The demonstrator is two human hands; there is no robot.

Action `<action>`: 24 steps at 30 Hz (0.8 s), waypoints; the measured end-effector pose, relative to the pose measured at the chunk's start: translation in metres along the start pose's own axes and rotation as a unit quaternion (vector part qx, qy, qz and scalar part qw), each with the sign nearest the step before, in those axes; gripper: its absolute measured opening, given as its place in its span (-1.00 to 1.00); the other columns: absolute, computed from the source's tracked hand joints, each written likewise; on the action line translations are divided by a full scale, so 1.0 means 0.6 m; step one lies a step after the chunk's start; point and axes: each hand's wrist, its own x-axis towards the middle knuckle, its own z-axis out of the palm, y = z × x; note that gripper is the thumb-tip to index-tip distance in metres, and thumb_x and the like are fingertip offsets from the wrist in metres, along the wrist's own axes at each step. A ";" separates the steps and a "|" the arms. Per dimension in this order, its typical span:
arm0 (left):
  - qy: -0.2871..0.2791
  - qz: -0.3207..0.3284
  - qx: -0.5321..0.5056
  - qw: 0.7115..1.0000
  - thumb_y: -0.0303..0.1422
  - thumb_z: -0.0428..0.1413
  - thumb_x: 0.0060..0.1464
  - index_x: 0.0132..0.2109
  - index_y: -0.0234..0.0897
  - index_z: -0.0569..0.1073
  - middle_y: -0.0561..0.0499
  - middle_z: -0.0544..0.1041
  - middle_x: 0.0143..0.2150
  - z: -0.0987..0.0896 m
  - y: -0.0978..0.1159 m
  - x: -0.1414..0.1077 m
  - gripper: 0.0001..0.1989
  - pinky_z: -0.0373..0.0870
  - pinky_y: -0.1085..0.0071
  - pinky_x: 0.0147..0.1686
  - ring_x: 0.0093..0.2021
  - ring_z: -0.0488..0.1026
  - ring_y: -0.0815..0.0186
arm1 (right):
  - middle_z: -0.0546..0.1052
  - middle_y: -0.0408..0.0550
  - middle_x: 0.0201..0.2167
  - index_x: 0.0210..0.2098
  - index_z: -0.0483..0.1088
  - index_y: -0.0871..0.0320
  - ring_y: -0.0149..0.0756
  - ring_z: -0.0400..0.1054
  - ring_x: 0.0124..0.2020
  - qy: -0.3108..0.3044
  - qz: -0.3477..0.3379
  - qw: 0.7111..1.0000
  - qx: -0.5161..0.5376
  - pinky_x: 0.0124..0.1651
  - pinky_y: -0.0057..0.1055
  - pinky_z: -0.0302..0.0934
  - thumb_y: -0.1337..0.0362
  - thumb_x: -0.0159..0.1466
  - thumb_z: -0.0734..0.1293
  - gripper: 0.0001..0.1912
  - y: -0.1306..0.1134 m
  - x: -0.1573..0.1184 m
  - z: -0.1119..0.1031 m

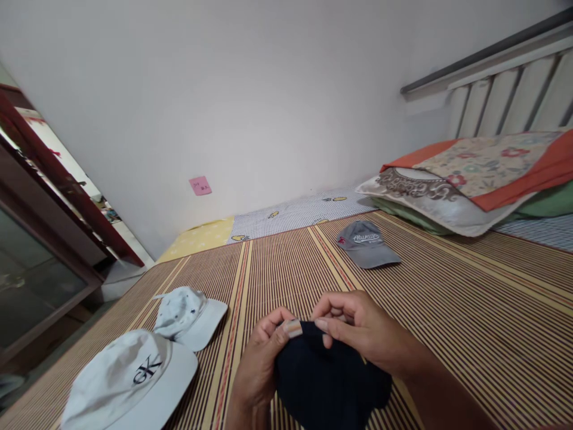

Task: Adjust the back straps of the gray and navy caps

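Note:
A dark navy cap point(331, 382) is held between my two hands at the bottom centre, above the striped mat. My left hand point(264, 358) pinches the cap's edge beside a small pale tag with an orange stripe point(293, 328). On the right, my right hand point(353, 325) has thumb and fingers closed on the band at the cap's upper edge. Part of each hand's fingers is hidden behind the fabric.
Two white caps, a large one point(120, 382) and a smaller one point(190, 316), lie at the left on the mat point(277, 272). A grey cap point(364, 243) sits further back. Pillows point(430, 197) are stacked at the right, against slatted rails point(510, 95).

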 end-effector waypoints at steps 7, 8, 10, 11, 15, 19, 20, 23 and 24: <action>-0.024 -0.007 0.041 0.999 -0.06 0.42 -0.04 -0.35 -0.32 0.42 0.15 0.32 -0.53 0.004 0.003 -0.003 -0.54 -0.02 0.59 -0.56 -0.56 0.11 0.53 | 0.52 -0.19 -0.52 -0.34 0.50 0.15 -0.41 0.36 -0.44 -0.006 0.002 1.000 -0.010 -0.31 -0.44 0.16 0.27 0.31 0.37 -0.88 -0.005 0.000 -0.001; -0.028 -0.009 0.047 0.998 -0.05 0.42 -0.03 -0.35 -0.31 0.42 0.16 0.31 -0.54 0.004 0.002 -0.003 -0.54 -0.03 0.59 -0.57 -0.57 0.09 0.53 | 0.52 -0.19 -0.52 -0.33 0.50 0.15 -0.41 0.36 -0.43 -0.007 0.004 1.000 -0.008 -0.31 -0.44 0.16 0.26 0.32 0.37 -0.88 -0.005 0.000 0.000; -0.035 -0.015 0.061 0.997 -0.05 0.40 -0.01 -0.35 -0.31 0.42 0.16 0.29 -0.54 0.006 0.001 -0.003 -0.55 -0.05 0.58 -0.58 -0.57 0.07 0.53 | 0.53 -0.19 -0.51 -0.27 0.50 0.14 -0.40 0.37 -0.43 -0.009 0.008 1.000 0.008 -0.31 -0.44 0.17 0.25 0.33 0.37 -0.89 -0.003 0.000 0.002; -0.038 -0.018 0.066 0.997 -0.04 0.40 0.00 -0.35 -0.31 0.41 0.16 0.30 -0.54 0.007 0.000 -0.003 -0.54 -0.05 0.58 -0.58 -0.57 0.08 0.53 | 0.53 -0.20 -0.50 -0.23 0.50 0.14 -0.40 0.37 -0.43 -0.011 0.009 1.000 0.019 -0.32 -0.45 0.17 0.24 0.33 0.37 -0.90 -0.003 -0.001 0.004; -0.044 -0.017 0.058 0.997 -0.06 0.39 0.02 -0.31 -0.30 0.40 0.12 0.35 -0.50 0.013 -0.006 -0.001 -0.56 -0.01 0.57 -0.55 -0.54 0.14 0.52 | 0.52 -0.20 -0.47 -0.16 0.47 0.13 -0.40 0.37 -0.40 -0.030 -0.009 0.999 0.023 -0.29 -0.44 0.18 0.24 0.39 0.31 -0.88 -0.003 -0.004 0.007; -0.019 0.024 0.023 0.999 -0.16 0.41 0.03 -0.26 -0.24 0.36 0.14 0.36 -0.41 0.022 -0.009 0.003 -0.60 0.13 0.60 -0.47 -0.46 0.23 0.49 | 0.50 -0.22 -0.48 -0.13 0.48 0.13 -0.40 0.35 -0.40 -0.013 -0.029 0.999 -0.033 -0.29 -0.43 0.15 0.27 0.43 0.26 -0.85 -0.008 -0.003 0.007; -0.014 0.030 0.021 0.999 -0.18 0.40 0.05 -0.26 -0.24 0.35 0.14 0.37 -0.39 0.023 -0.009 0.003 -0.61 0.15 0.60 -0.46 -0.44 0.25 0.49 | 0.50 -0.22 -0.48 -0.13 0.48 0.13 -0.40 0.34 -0.41 -0.008 -0.029 0.999 -0.042 -0.30 -0.43 0.14 0.26 0.43 0.26 -0.84 -0.008 -0.003 0.007; -0.025 0.035 0.018 0.999 -0.23 0.35 0.12 -0.24 -0.24 0.36 0.12 0.42 -0.37 0.025 -0.007 0.004 -0.68 0.18 0.60 -0.44 -0.42 0.30 0.48 | 0.51 -0.21 -0.47 -0.12 0.47 0.12 -0.39 0.34 -0.40 -0.002 -0.029 0.999 -0.036 -0.31 -0.43 0.13 0.25 0.44 0.25 -0.83 -0.006 -0.001 0.006; -0.035 0.035 0.013 0.999 -0.24 0.34 0.13 -0.22 -0.23 0.36 0.10 0.45 -0.37 0.024 -0.006 0.003 -0.69 0.19 0.60 -0.43 -0.42 0.32 0.47 | 0.51 -0.21 -0.47 -0.12 0.47 0.12 -0.39 0.34 -0.40 -0.001 -0.029 0.999 -0.030 -0.30 -0.43 0.14 0.25 0.44 0.25 -0.83 -0.005 -0.001 0.005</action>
